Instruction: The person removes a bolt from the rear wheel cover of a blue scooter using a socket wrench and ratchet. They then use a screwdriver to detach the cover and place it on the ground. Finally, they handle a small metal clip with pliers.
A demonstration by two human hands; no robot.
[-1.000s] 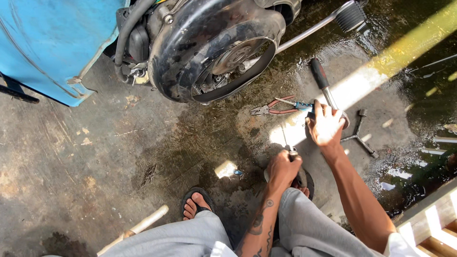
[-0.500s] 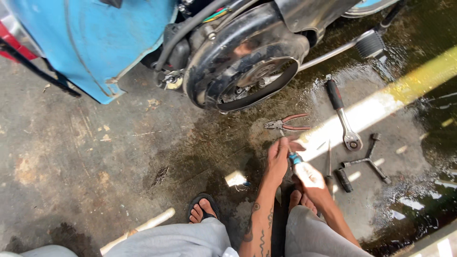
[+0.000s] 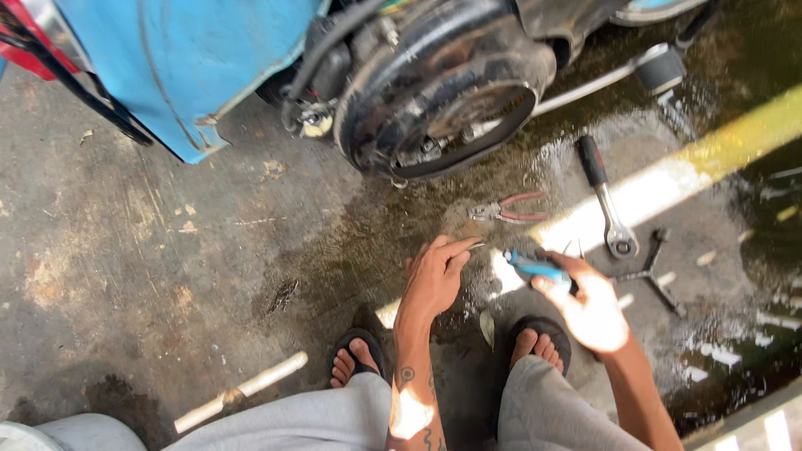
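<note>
I crouch over a wet concrete floor beside a blue scooter (image 3: 192, 67) whose dark round engine casing (image 3: 443, 92) lies open. My left hand (image 3: 434, 280) pinches the thin metal tip of a tool between thumb and fingers. My right hand (image 3: 589, 305) grips the same tool by its blue handle (image 3: 535, 267), low over the floor in front of my sandalled feet (image 3: 359, 359). Red-handled pliers (image 3: 510, 209) lie just beyond the hands.
A ratchet wrench with a black grip (image 3: 606, 196) and a dark cross-shaped wrench (image 3: 647, 271) lie on the wet floor at the right. The kick-start lever (image 3: 614, 75) sticks out from the engine. A pale stick (image 3: 242, 388) lies at lower left. A yellow painted stripe (image 3: 718, 150) crosses the floor.
The view has swung left and down, so the scooter fills more of the top. My right hand came off the floor tools with the blue-handled tool, and my left hand met its tip.
</note>
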